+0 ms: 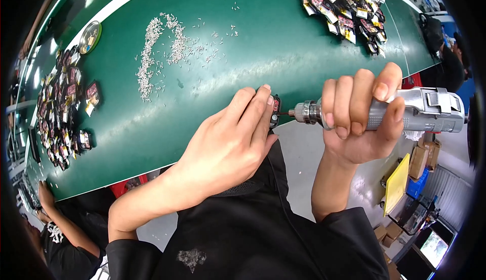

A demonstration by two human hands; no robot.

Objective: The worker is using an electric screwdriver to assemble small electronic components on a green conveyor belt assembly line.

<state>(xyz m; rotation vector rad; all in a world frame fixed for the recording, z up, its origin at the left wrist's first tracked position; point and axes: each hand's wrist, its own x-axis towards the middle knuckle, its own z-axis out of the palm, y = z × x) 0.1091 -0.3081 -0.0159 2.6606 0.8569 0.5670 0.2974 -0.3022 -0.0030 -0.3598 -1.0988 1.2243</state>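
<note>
My right hand (362, 110) is wrapped round a grey electric screwdriver (425, 110), which lies level and points left. Its thin bit meets the side of a small black device (275, 110) with a reddish face, or comes very close to it. That device is held at the table's near edge by my left hand (233, 136), its fingers pressed together over it, so most of it is hidden. Farther off on the green table (238, 82) lie many small pale screws (149, 57), strewn in a loose arch.
Piles of similar black devices with wires and labels lie at the left (61, 108) and far right (349, 7). A round dish (90, 37) stands beside the left pile. At lower left another person's arm (71, 229) reaches to the table. A yellow panel (396, 185) and boxes are at right.
</note>
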